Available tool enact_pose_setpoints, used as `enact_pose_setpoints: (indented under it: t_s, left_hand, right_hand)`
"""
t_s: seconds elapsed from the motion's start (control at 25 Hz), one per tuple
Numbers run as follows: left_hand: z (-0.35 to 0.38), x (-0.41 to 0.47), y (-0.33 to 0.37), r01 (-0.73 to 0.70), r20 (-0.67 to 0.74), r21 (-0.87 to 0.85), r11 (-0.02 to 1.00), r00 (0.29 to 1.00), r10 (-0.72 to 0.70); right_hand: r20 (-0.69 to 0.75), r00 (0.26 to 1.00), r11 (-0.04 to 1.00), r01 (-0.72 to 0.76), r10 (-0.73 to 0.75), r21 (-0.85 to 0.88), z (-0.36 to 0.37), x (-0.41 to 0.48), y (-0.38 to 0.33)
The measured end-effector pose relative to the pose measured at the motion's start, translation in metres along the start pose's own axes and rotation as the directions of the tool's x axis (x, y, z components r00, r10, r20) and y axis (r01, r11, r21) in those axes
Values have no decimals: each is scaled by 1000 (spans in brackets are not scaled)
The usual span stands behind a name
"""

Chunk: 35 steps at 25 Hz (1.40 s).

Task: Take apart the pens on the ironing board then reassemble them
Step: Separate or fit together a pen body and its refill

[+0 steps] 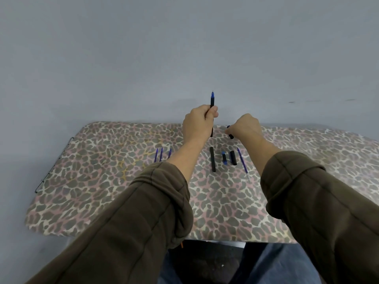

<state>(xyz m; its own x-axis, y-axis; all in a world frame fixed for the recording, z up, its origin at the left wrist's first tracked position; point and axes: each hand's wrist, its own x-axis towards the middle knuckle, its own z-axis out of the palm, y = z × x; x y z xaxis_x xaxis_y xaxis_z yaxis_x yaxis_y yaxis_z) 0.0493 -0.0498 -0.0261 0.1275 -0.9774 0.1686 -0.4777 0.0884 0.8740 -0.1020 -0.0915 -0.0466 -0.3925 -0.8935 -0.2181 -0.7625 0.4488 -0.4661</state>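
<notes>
Pen is being gripped upright in the left hand's curled fingers; a short dark piece is being pinched by the right hand.

You wear a dark olive-brown sweatshirt of thick, soft cloth. Your left sleeve fills the lower left of the frame, and your right sleeve fills the lower right. Each sleeve is bunched partway along the forearm, where the cloth gathers into heavy rolled folds with a rounded, ridged edge. Long creases and a faint seam line run the length of both sleeves. Past the folds your forearms are bare, as are your left hand and right hand. At the bottom centre and lower right of the frame you wear blue denim jeans.
</notes>
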Motion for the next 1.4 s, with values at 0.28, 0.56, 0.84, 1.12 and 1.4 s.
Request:
enact_pose_setpoints:
  t_s: [0.28,0.56,0.84,1.12,1.4]
  left_hand:
    - [7,8,-11,27,3,-15,1000,1000,-27]
    - [9,8,-14,35,23,-6,999,999,-35]
    - [-2,5,5,9,11,0,1000,1000,-9]
    - [-23,-10,53,-36,-14,45,998,999,36]
    - [-44,-31,93,-89,-93,38,995,991,93]
  right_hand:
    - [4,1000,997,-13,13,-81,17,9,6]
    - [38,999,998,-2,4,-67,17,13,8]
    - [-82,981,922,191,-173,336,-43,-4,-13]
    - [-105,873,723,456,-476,519,-107,-70,-63]
    - [-248,826,715,563,-507,414,-139,-99,-66]
